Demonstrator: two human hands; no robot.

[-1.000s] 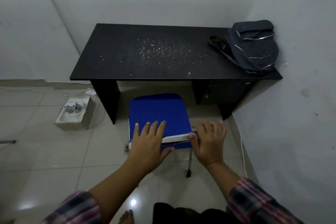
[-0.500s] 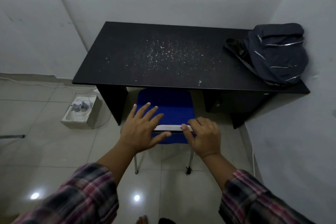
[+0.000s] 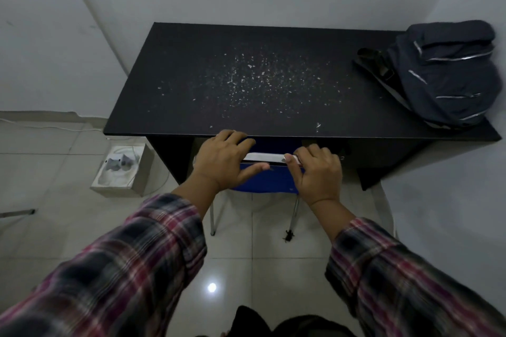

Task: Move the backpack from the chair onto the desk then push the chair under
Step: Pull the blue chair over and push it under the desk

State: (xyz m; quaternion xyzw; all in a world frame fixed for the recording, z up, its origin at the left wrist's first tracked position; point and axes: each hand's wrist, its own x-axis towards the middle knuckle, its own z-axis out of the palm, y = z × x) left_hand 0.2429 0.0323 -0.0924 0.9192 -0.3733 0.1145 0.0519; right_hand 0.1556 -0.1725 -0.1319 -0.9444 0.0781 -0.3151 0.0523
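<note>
A dark grey backpack (image 3: 449, 74) lies on the right end of the black desk (image 3: 191, 107), against the wall. The blue chair (image 3: 267, 180) stands under the desk's front edge, with its seat hidden beneath the top; only the backrest, its white top rail and two metal legs show. My left hand (image 3: 223, 163) lies over the left part of the backrest top, fingers over it and thumb along the back. My right hand (image 3: 319, 171) grips the right part of the rail.
A white open box (image 3: 120, 172) with a cable sits on the tiled floor left of the desk. A white wall runs close along the right side. Pale specks are scattered over the desk's middle.
The chair has slid forward under the desk with both hands on its backrest; the blue seat is now hidden. I have come closer to the desk.
</note>
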